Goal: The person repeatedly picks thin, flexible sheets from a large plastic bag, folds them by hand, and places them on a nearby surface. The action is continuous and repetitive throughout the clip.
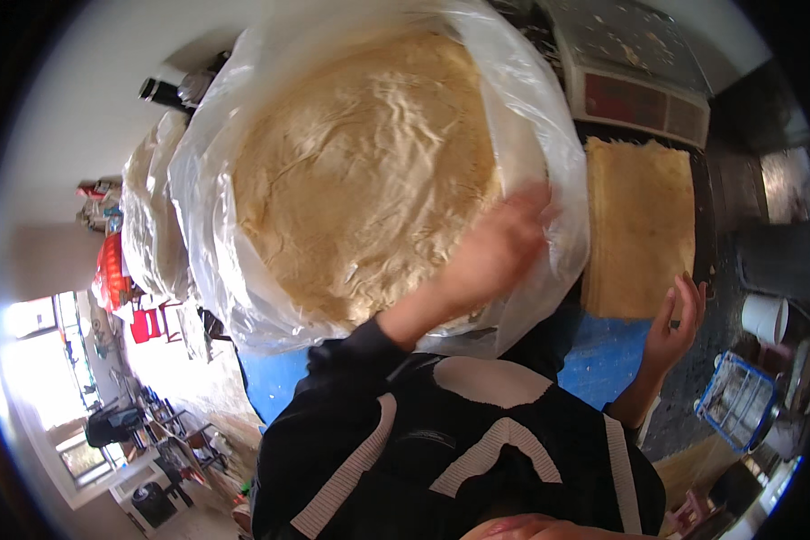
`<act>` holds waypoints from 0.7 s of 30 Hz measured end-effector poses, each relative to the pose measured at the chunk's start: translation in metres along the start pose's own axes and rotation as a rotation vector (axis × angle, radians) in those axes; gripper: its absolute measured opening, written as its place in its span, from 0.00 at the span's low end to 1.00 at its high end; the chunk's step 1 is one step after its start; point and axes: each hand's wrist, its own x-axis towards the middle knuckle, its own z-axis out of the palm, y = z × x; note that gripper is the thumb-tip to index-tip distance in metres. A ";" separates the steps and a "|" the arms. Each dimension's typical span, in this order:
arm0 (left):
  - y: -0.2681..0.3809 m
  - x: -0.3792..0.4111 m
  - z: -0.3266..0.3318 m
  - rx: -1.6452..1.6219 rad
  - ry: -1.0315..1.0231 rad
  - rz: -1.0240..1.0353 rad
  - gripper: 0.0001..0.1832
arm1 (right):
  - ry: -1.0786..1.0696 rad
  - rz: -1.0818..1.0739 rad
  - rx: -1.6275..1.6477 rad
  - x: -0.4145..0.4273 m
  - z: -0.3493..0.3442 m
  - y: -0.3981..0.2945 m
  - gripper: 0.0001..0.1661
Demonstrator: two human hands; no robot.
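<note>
A big clear plastic bag (540, 135) lies open in front of me, its rim spread around a wide, round mass of wrinkled, moist-looking tan sheet material (351, 175). Over the right edge of that mass is my left hand (503, 246), blurred, near the bag's inner side; whether it grips anything cannot be made out. To the right lies a stack of rectangular yellow-tan sheets (641, 223) with ragged edges. My right hand (682, 317) is at the stack's lower right corner, fingers apart, with the thumb close to the sheets' edge.
A blue surface (604, 354) shows below the bag and the stack. Beyond the stack stands a box-like case (648, 101) with a dark, flecked top. Another filled plastic bag (152, 209) is at left. At far right are a white bucket (765, 318) and a blue-rimmed basket (736, 401).
</note>
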 end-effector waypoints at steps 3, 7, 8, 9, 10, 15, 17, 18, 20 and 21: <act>-0.075 -0.075 -0.077 0.314 0.064 -0.388 0.21 | -0.024 -0.108 0.160 0.013 0.012 -0.055 0.11; -0.148 -0.181 -0.162 0.421 0.347 -0.897 0.25 | -0.281 -0.171 0.520 0.044 0.039 -0.130 0.13; -0.164 -0.200 -0.182 0.583 0.161 -0.889 0.26 | -0.387 -0.185 0.587 0.053 0.048 -0.145 0.14; -0.172 -0.219 -0.188 0.454 0.268 -1.018 0.25 | -0.506 -0.196 0.635 0.062 0.061 -0.158 0.16; -0.187 -0.230 -0.194 0.618 0.361 -0.860 0.24 | -0.580 -0.207 0.676 0.071 0.078 -0.170 0.16; -0.215 -0.260 -0.206 0.425 0.535 -1.250 0.24 | -0.801 -0.162 0.660 0.128 0.214 -0.213 0.23; -0.216 -0.259 -0.206 0.549 0.562 -1.240 0.25 | -0.785 -0.073 0.390 0.147 0.253 -0.218 0.28; -0.214 -0.258 -0.205 0.558 0.581 -1.226 0.25 | -0.776 -0.106 0.337 0.155 0.264 -0.217 0.28; -0.207 -0.253 -0.204 0.570 0.609 -1.183 0.26 | -0.821 -0.072 0.178 0.167 0.281 -0.219 0.29; -0.203 -0.250 -0.204 0.571 0.619 -1.151 0.26 | -0.914 -0.075 0.145 0.173 0.284 -0.220 0.28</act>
